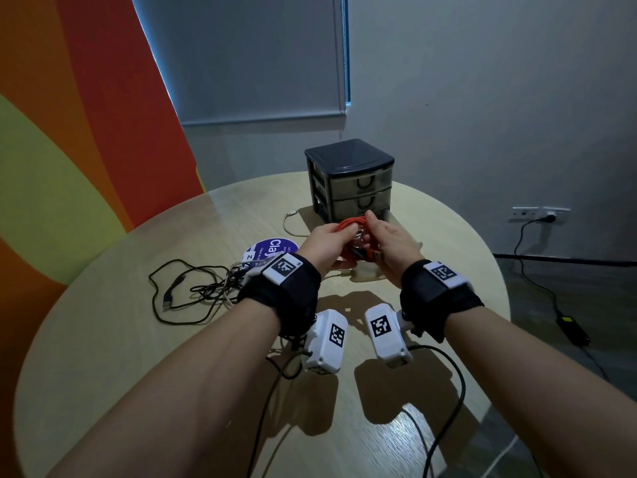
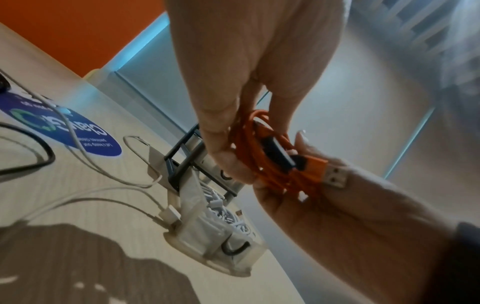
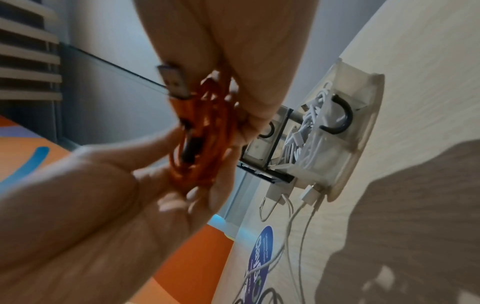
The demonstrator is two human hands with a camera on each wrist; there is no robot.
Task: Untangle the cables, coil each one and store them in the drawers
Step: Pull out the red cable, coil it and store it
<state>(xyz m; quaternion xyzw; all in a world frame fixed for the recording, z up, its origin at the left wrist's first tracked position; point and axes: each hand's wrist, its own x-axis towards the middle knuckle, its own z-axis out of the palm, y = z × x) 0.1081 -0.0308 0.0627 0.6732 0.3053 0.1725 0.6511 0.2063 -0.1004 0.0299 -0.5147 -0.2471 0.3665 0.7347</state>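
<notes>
Indoors, round pale table (image 1: 103, 339) by grey wall (image 1: 482, 81); both hands' fingers (image 2: 223, 156) around orange cable coil (image 2: 262, 164).

Dim room, hard shadows on the table (image 1: 103, 339) (wrist views blurred), wide-angle edges bent.

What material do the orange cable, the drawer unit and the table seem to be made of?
Orange cable: probably braided fabric sheath, matte; metal USB plug.
Drawer unit: plastic, with an opaque dark frame and smoky, see-through drawer fronts.
Table: pale wood-grain surface, perhaps laminate, with a slight sheen.
</notes>
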